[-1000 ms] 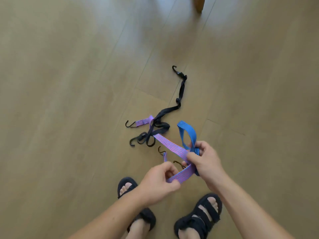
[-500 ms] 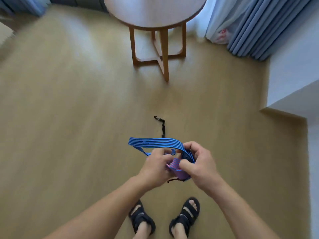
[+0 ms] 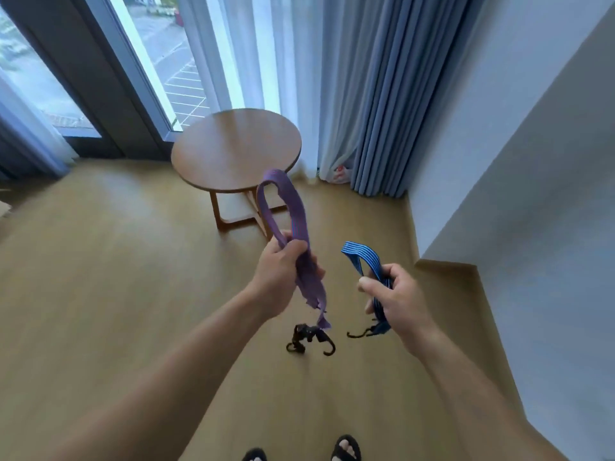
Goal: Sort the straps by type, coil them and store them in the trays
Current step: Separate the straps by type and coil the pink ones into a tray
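Woven cloth straps (image 3: pixel 293 207), smooth wood table (image 3: pixel 233 151) & floor (image 3: pixel 133 247).

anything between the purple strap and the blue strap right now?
Nothing. In the head view the purple strap in the left hand and the blue strap in the right hand hang apart; only bare floor shows between.

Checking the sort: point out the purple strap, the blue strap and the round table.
purple strap (image 3: pixel 296 207): head view, loop above left hand.
blue strap (image 3: pixel 361 259): head view, loop above right hand.
round table (image 3: pixel 233 148): head view, tabletop.
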{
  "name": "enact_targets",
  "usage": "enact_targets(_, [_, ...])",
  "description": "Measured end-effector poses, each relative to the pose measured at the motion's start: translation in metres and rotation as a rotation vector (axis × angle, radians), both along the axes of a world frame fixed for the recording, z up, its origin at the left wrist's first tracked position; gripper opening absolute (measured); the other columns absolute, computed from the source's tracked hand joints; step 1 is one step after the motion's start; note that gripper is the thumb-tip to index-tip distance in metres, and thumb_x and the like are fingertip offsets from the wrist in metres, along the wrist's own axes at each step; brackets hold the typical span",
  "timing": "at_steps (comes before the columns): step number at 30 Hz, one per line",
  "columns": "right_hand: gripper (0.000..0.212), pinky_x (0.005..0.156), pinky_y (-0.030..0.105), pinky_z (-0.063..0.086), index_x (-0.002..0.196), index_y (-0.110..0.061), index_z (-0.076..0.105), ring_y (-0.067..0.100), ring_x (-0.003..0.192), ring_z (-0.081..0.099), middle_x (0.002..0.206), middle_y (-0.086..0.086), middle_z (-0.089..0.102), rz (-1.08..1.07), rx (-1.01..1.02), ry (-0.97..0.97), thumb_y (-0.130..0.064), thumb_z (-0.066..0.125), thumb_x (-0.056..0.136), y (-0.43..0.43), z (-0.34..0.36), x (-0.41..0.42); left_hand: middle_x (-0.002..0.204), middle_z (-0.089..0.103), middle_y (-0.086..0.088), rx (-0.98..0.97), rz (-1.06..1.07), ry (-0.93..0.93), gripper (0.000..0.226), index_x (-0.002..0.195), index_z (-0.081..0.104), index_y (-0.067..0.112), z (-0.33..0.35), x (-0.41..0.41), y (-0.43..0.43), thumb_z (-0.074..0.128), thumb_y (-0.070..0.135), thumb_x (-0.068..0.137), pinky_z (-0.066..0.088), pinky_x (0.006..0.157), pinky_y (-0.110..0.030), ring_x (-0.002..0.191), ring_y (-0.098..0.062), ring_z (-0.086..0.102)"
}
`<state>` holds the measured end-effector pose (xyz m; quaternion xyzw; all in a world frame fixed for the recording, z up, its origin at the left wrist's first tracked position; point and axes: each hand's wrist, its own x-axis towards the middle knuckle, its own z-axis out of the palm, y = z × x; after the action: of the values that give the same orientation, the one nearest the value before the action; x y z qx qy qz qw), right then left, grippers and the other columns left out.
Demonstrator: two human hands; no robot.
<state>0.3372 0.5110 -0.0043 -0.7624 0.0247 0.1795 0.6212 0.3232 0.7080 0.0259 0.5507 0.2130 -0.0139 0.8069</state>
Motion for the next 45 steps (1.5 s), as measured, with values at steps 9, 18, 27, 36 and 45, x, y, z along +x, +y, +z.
enact_targets(9, [0.041,0.057,0.023,0.052,0.113,-0.013,0.056,0.019,0.066,0.066,0.087,0.007,0.071,0.030,0.071,-0.017,-0.007,0.079,0.079,0.029,0.029,-0.037,0.067,0.048,-0.007,-0.397,-0.238,-0.164,0.012,0.105,0.036,0.012,0.111,0.022,-0.039,0.037,0.003,0.097,0.049,0.056,-0.032,0.049,-0.020,0.050])
enact_targets(18, [0.019,0.057,0.028,0.048,0.098,-0.013,0.064,0.009,0.049,0.055,0.072,0.006,0.069,-0.248,-0.049,-0.115,-0.016,0.077,0.084,0.051,0.052,-0.066,0.078,0.054,-0.008,0.561,-0.202,-0.264,0.019,0.101,0.046,0.012,0.085,0.031,0.025,0.061,0.009,0.089,0.047,0.055,-0.031,0.061,-0.019,0.052])
enact_targets(27, [0.034,0.051,0.032,0.052,0.099,-0.005,0.062,0.015,0.043,0.054,0.066,0.016,0.067,-0.505,0.101,-0.124,-0.009,0.084,0.073,0.053,0.099,-0.083,0.086,0.064,-0.001,0.827,-0.405,-0.352,0.009,0.095,0.057,0.021,0.037,0.001,0.058,0.051,0.016,0.094,0.043,0.061,-0.029,0.077,-0.020,0.058])
enact_targets(36, [0.019,0.046,0.025,0.049,0.093,-0.004,0.068,0.013,0.042,0.053,0.062,0.005,0.065,-0.480,0.228,-0.170,-0.009,0.080,0.079,0.069,0.146,-0.098,0.103,0.069,0.000,0.631,-0.835,-0.572,0.036,0.121,0.055,0.024,0.056,-0.043,0.025,0.055,0.013,0.087,0.052,0.086,-0.038,0.096,-0.022,0.063])
enact_targets(45, [0.028,0.047,0.030,0.051,0.094,-0.003,0.063,0.017,0.044,0.053,0.068,0.009,0.067,-0.525,0.169,-0.244,-0.017,0.081,0.078,0.048,0.171,-0.125,0.063,0.064,0.014,0.635,-1.059,-0.529,0.019,0.073,0.063,0.025,0.081,-0.054,-0.006,0.062,0.011,0.086,0.049,0.057,-0.017,0.060,-0.003,0.057])
